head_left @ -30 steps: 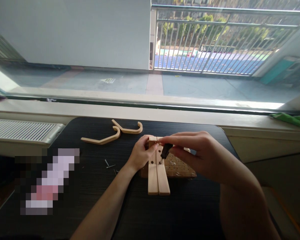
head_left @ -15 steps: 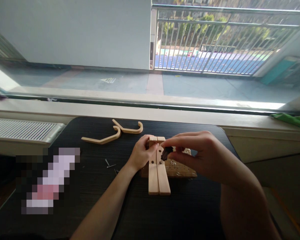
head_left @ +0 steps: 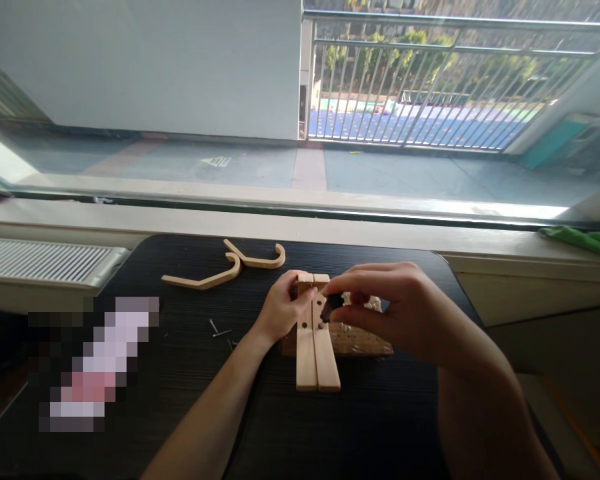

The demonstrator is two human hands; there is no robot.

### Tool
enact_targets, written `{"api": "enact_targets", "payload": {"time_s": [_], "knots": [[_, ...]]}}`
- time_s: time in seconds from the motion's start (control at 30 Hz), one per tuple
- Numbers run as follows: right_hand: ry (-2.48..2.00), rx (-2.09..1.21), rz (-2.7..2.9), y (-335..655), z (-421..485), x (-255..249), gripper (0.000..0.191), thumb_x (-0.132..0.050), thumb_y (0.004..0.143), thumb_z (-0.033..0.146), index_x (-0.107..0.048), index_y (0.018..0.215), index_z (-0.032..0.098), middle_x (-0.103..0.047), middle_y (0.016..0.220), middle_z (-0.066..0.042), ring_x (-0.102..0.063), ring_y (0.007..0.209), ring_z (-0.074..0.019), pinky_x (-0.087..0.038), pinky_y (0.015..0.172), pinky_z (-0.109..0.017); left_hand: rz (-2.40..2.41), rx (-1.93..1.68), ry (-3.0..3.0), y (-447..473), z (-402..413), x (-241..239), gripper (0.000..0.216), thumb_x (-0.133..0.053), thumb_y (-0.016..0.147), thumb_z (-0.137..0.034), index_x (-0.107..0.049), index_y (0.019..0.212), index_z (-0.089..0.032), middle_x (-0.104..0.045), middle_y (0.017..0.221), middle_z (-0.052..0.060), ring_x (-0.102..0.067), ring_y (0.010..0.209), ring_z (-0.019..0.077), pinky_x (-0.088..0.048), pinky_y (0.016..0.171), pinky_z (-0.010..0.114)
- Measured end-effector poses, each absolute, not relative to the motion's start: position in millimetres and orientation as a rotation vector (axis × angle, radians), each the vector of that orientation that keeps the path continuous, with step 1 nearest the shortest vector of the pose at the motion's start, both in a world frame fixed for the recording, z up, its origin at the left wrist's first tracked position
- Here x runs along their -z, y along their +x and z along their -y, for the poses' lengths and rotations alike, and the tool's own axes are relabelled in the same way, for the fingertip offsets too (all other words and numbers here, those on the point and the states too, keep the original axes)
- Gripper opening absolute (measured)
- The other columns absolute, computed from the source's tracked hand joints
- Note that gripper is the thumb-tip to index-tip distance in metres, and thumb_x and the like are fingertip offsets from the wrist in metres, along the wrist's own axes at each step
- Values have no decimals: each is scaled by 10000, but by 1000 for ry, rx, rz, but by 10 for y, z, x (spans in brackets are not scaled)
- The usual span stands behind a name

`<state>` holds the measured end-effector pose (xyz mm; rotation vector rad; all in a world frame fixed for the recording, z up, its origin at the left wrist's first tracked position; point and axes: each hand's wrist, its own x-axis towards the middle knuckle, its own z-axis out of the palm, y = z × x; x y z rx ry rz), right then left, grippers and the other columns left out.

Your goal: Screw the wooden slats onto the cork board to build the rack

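"How are the fingers set?"
"The left hand (head_left: 283,308) curls closely around two pale, flat wooden slats (head_left: 307,360); the right hand (head_left: 397,303) pinches a stubby black tool (head_left: 335,307)."
"Where?"
"Both over the left end of the flat brown cardboard block (head_left: 363,341)."

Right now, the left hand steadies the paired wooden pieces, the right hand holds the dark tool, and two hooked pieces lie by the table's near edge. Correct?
No: the head view shows the two hooked pieces toward the far edge of the table. The rest is right: left hand on the paired wooden pieces, right hand holding the dark tool.
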<state>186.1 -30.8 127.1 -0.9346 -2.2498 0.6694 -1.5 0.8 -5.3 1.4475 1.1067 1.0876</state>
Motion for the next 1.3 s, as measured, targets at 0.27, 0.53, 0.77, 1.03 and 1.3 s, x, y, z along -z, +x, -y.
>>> {"api": "enact_targets", "payload": {"time_s": [0.27, 0.53, 0.77, 1.03, 1.3], "knots": [[-959, -646, 2261, 1850, 309, -1286, 139, -735, 850, 258, -725, 976, 201, -649, 714, 26, -570, 599, -86, -436, 586, -190, -1091, -1099, 1423, -17, -7, 86, 173, -713, 748, -248, -640, 889, -179, -694, 878, 50, -642, 848, 199, -521, 777, 305], [-998, -608, 2257, 1837, 307, -1285, 129, -746, 837, 281, -703, 923, 195, -650, 705, 27, -565, 587, -86, -423, 571, -194, -1123, -1086, 1432, -15, -8, 41, 140, -692, 766, -260, -629, 856, -174, -677, 842, 44, -621, 798, 183, -507, 732, 285], [-1033, -570, 2247, 1829, 316, -1269, 133, -732, 846, 303, -692, 915, 197, -644, 687, 22, -554, 564, -92, -415, 555, -203, -1127, -1093, 1438, -14, -1, 13, 152, -696, 775, -293, -637, 851, -175, -679, 873, 51, -617, 807, 185, -510, 724, 280], [-1074, -545, 2242, 1812, 323, -1276, 138, -750, 825, 292, -664, 859, 190, -607, 646, 48, -535, 543, -75, -387, 521, -187, -1138, -1097, 1428, -11, 0, -1, 156, -686, 772, -287, -637, 863, -171, -670, 892, 62, -618, 878, 210, -519, 745, 296], [-1106, -557, 2239, 1786, 333, -1242, 174, -743, 820, 312, -621, 837, 189, -596, 655, 52, -540, 559, -79, -384, 529, -195, -1125, -1104, 1443, -12, 1, 19, 135, -669, 782, -283, -639, 859, -176, -672, 908, 63, -622, 874, 208, -520, 742, 295]]}}
